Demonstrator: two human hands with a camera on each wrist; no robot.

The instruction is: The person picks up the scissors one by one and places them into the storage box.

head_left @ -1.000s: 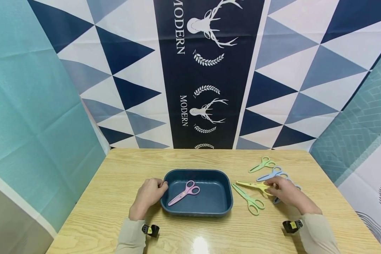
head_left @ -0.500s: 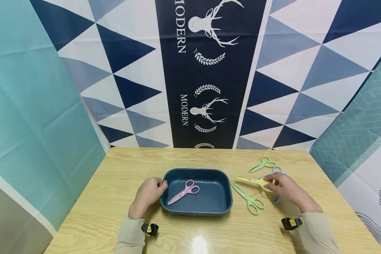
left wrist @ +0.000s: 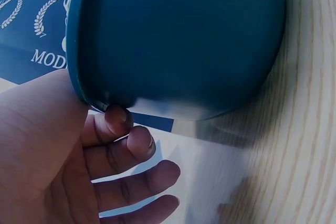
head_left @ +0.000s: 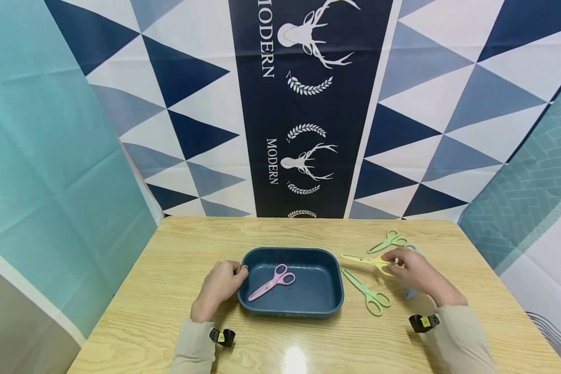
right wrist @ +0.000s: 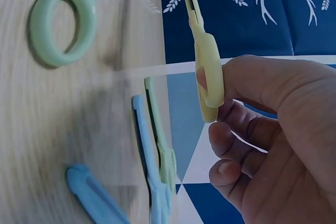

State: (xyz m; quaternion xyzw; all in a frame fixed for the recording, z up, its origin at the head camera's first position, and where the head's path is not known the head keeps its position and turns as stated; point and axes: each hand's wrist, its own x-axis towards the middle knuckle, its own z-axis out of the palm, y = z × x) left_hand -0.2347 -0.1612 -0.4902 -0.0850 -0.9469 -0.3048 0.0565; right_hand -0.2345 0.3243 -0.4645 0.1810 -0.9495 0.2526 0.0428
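Observation:
A dark blue tray (head_left: 292, 314) stands on the table with pink scissors (head_left: 272, 283) lying in its left part. At the tray's left rim, my left hand (head_left: 218, 285) pinches the edge between thumb and index finger; the left wrist view shows the other fingers loosely bent outside the tray (left wrist: 178, 40). My right hand (head_left: 416, 272) pinches the yellow scissors (head_left: 362, 259) by a handle loop, blades pointing left towards the tray. In the right wrist view the yellow scissors (right wrist: 210, 66) hang off the table between thumb and fingers of my hand (right wrist: 283, 129).
Green scissors (head_left: 369, 295) lie just right of the tray, and another green pair (head_left: 387, 241) lies farther back. Blue scissors (head_left: 410, 292) are partly hidden under my right hand; in the right wrist view two blue pieces (right wrist: 97, 198) show. A patterned cloth (head_left: 304, 114) hangs behind the table.
My right hand has lifted the yellow scissors and moved slightly left and back with them, towards the tray. The left hand keeps its hold on the rim.

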